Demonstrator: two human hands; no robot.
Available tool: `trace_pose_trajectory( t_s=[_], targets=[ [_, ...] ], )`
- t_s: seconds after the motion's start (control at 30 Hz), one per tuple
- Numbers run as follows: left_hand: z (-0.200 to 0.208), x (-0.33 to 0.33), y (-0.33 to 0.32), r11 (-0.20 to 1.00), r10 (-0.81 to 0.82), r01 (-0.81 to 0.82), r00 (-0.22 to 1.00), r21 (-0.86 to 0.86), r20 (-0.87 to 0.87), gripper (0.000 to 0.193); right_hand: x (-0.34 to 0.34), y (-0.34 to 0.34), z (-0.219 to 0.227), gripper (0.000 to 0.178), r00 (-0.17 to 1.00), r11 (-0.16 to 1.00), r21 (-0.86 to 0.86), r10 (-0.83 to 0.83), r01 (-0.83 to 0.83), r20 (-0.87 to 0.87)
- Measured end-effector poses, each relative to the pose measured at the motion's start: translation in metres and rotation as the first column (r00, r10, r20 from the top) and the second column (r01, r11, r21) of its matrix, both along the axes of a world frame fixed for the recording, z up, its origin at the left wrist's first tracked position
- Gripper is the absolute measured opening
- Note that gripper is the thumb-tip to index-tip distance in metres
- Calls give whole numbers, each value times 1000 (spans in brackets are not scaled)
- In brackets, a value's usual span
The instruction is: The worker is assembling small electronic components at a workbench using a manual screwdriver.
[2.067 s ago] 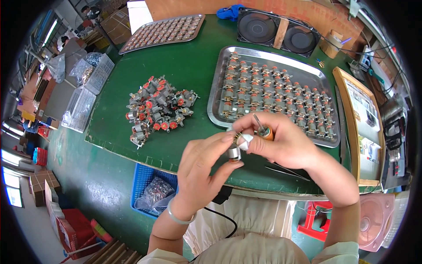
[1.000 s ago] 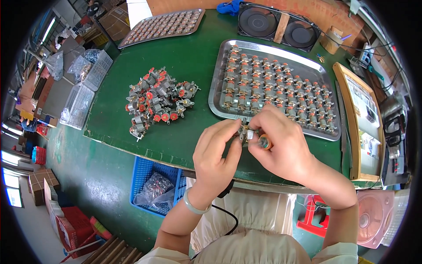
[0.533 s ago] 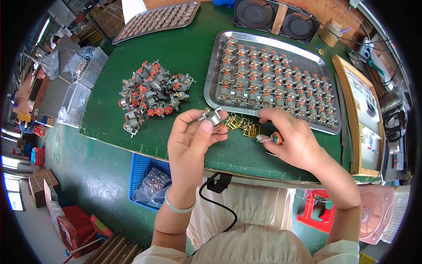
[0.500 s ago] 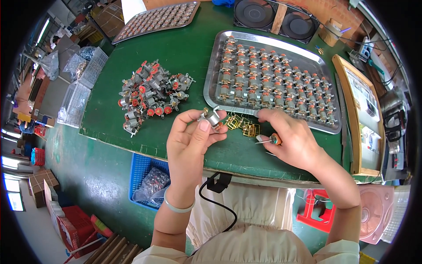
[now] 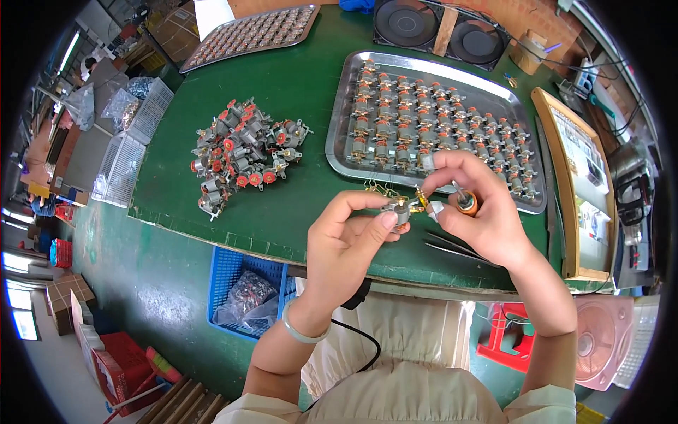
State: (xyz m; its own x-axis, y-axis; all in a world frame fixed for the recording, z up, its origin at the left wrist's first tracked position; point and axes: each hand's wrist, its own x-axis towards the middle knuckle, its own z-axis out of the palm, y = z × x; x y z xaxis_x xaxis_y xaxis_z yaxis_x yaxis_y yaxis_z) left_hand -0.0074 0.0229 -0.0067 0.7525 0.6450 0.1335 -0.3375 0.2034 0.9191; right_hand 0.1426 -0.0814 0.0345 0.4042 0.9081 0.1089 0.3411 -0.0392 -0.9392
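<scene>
Between the thumb and fingers of my left hand (image 5: 353, 237) is a small silver electric motor (image 5: 401, 212). My right hand (image 5: 484, 212) pinches a small brass metal piece (image 5: 421, 198) against the motor's side. Tucked in that same hand is a screwdriver (image 5: 466, 203) with an orange handle, most of it hidden by the fingers. White tape wraps the right thumb and forefinger tips. Behind my hands lie brass frames (image 5: 381, 188), partly covered. A heap of loose motors (image 5: 244, 148) with red-orange ends sits to the left.
A steel tray (image 5: 339, 106) holds rows of upright motors; another filled tray (image 5: 311, 21) lies far left. Dark tweezers (image 5: 462, 249) rest by the table's front edge. Two black fans (image 5: 406, 22) stand at the back, a wooden-framed board (image 5: 583, 184) at right. A blue crate (image 5: 220, 283) sits below.
My left hand has moved right with the motor. My right hand has lifted from the brass frames with a brass piece and met the motor. The tweezers now show more fully.
</scene>
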Motion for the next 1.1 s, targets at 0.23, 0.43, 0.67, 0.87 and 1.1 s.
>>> trace_pose_trajectory(
  t_s=[0.23,0.43,0.67,0.87,1.1],
  targets=[
    [1,0,1,999,33,-33,999,26,0,16,0,-2,-2,49,916,995,-85,-15,54,401],
    [-5,3,0,959,232,-240,970,151,70,13,8,-11,-19,53,624,994,91,-33,-60,781],
    [-3,4,-4,985,66,-80,994,156,91,13,-3,-11,7,50,991,998,35,-56,61,-123],
    [4,4,-6,996,-57,52,996,72,66,14,-6,-11,11,49,882,991,-127,-20,-46,-471],
    [12,4,-7,996,-66,67,998,-60,18,15,-16,-11,4,43,749,1000,10,6,0,-663]
  ],
)
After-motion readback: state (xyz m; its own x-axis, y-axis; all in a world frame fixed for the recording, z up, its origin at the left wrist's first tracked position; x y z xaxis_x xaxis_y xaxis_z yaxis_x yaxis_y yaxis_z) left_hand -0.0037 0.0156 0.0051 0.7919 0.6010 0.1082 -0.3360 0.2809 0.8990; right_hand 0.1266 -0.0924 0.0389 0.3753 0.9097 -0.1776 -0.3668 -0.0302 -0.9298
